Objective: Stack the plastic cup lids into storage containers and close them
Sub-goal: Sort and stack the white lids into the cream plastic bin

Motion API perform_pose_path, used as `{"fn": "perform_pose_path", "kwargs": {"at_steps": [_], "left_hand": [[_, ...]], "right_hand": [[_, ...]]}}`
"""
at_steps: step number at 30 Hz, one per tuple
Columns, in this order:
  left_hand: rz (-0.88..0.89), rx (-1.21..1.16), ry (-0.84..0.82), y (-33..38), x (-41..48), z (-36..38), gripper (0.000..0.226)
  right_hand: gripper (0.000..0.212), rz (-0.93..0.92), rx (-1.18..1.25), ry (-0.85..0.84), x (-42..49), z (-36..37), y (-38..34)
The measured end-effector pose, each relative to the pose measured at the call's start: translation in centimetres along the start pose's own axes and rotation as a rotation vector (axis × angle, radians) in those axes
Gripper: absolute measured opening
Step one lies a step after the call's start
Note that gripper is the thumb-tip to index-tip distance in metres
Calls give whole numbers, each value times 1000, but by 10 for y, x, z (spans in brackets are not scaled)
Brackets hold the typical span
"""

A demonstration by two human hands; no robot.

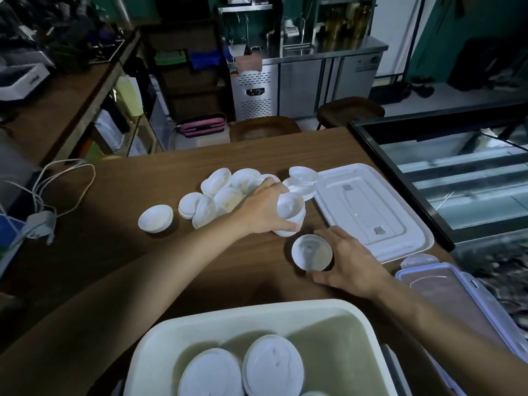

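Note:
A heap of white plastic cup lids (220, 192) lies on the brown table (120, 252). My left hand (264, 208) grips a short stack of lids (290, 212) at the heap's right edge. My right hand (347, 260) holds another stack of lids (312, 252) standing on the table just in front. An open white storage container (160, 347) sits at the near edge with stacked lids (273, 364) inside. Its flat white cover (371, 210) lies to the right of the heap.
A single lid (155, 218) lies apart at the left. A clear container cover with clips (445, 292) rests at the right near edge. A glass display case (457, 178) borders the table's right side. White cables and a charger (40, 218) lie at the left. Two stools stand beyond the table.

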State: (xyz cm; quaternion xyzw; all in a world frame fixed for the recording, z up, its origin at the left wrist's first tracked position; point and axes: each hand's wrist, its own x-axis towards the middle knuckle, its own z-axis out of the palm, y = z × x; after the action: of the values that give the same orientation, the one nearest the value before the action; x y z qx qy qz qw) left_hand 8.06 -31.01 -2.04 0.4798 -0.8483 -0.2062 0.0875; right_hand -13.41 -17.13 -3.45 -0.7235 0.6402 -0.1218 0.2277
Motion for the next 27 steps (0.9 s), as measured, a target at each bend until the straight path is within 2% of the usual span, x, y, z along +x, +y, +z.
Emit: {"fn": "perform_pose_path", "kwargs": {"at_steps": [4,11,15,19,23,27], "left_hand": [[25,-91,3,-2,-21,-12,56],[77,-107,-40,24,-56,-40,35],[51,-137,35,30,-77,-52,30],[-49,-122,29,36,-115,-75,51],[93,-121,88,60,-159,-98,41],[67,-126,171,67,-200,-102,62]], "right_hand": [[78,-34,113,29,-1,-6,-5],[82,-58,250,27,-8,-21,-13],[75,-61,343,45,-18,-32,-19],[69,-113,391,90,-32,-52,-32],[69,-155,459,112,-50,-72,-51],[69,-259,510,106,-75,-82,-73]]}}
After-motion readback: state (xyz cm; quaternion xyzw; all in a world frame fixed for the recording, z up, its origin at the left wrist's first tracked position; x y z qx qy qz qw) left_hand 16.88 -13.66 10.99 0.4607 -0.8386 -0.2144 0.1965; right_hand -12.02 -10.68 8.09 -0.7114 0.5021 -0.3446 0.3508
